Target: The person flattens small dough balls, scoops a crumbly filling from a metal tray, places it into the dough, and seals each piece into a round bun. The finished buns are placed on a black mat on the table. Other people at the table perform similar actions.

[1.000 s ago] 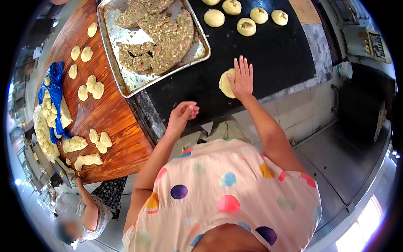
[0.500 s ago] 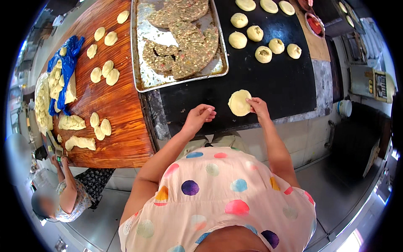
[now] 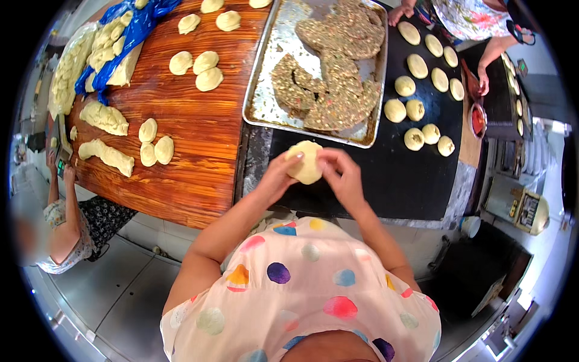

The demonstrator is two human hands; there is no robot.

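Observation:
A flat, pale round of dough [image 3: 306, 164] is held up between my two hands, above the near edge of the black worktop. My left hand [image 3: 278, 175] grips its left side, thumb lying on top. At its right edge, the fingers of my right hand [image 3: 342, 175] pinch the dough. Just beyond stands a metal baking tray [image 3: 263, 96] bearing a brown, speckled filling mass [image 3: 338, 78] spread in thick slabs. Several stuffed dough balls [image 3: 414, 139] sit on the black worktop to the right, with flattened ovals [image 3: 416, 66] behind them.
The wooden table [image 3: 199, 145] on the left carries small dough rounds [image 3: 206, 79], dough logs [image 3: 107, 158] and a dough heap under blue plastic [image 3: 117, 54]. A co-worker [image 3: 476, 18] stands at the far right near a red bowl [image 3: 477, 120]. Another person [image 3: 66, 223] works at the left.
My left hand has come up and taken hold of the dough round, which my right hand alone held before. The view has swung left, and a co-worker now shows at the far right.

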